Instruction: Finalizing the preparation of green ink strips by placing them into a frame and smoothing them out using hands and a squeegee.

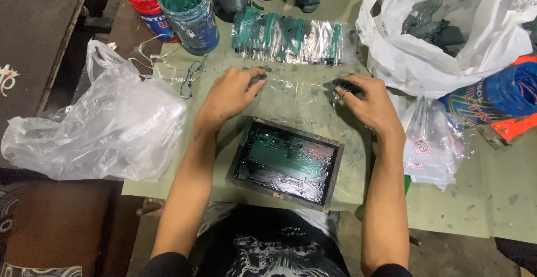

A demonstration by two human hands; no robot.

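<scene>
My left hand [229, 93] and right hand [366, 102] each pinched an edge of one clear plastic sheet [296, 95] stretched between them on the desk [492, 199]. Just behind my wrists lay one wet, inky frame [285, 162]; I judged a slack sheet could drag and smear. Two open paint cans [187, 11] stood beyond my left hand.

sleeves: short, black | shirt: black, pale print | hands [229, 92]: bare, ink-smudged fingertips
</scene>
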